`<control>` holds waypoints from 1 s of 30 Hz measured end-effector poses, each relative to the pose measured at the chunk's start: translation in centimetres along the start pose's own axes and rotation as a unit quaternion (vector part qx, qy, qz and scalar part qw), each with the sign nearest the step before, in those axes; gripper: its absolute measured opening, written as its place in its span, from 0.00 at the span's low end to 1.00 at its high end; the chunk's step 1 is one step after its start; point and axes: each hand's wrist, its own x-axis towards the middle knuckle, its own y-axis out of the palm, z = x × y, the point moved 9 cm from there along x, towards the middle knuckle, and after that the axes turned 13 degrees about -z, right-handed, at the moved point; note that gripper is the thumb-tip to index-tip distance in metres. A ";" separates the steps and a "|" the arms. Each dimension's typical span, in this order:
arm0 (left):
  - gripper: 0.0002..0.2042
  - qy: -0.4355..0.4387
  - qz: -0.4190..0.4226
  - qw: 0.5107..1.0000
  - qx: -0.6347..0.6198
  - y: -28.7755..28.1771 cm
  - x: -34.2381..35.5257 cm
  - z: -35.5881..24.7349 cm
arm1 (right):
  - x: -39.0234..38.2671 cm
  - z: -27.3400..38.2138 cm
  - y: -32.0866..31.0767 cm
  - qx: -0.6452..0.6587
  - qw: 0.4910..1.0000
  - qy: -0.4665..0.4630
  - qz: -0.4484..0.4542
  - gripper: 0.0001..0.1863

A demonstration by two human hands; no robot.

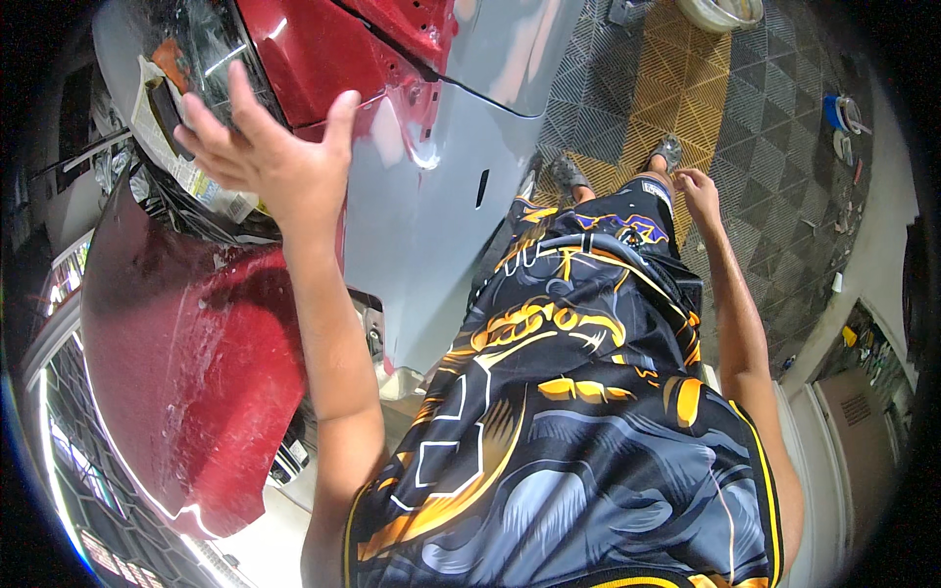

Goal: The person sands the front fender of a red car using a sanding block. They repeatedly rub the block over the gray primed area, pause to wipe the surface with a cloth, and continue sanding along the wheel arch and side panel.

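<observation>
My left hand (270, 162) is raised with fingers and thumb spread, and nothing is in it. Behind it in the picture are newspaper sheets (235, 204), a red car body panel (304, 59) and a dark shiny surface (201, 49). I cannot tell whether the hand touches any of them. To its right stretches a grey-coated car panel (431, 206) with a small dark slot. Beside my right leg hangs my right hand (698, 193), away from the car. Its fingers are loosely bent and a little apart, with no held thing showing.
A dusty, scuffed red panel (196, 382) curves along the lower left. Ridged grey and yellow tiles (686, 88) cover the floor. A pale round tub (722, 12) stands at the top, a blue container (840, 113) far right. Brown cardboard (855, 416) is at lower right.
</observation>
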 end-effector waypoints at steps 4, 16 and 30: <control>0.37 -0.020 -0.063 0.998 0.019 -3.0 -1.0 2.7 | -1.7 -2.1 -1.0 -0.069 0.997 0.013 -0.018 0.17; 0.19 -0.145 -0.075 0.982 0.098 -4.4 -7.7 7.8 | -1.5 -9.1 -3.9 -0.214 0.964 -0.104 -0.122 0.16; 0.13 -0.365 0.295 0.829 -0.304 4.1 -31.9 -7.7 | 7.2 -16.1 -9.7 -0.184 0.970 -0.017 0.158 0.16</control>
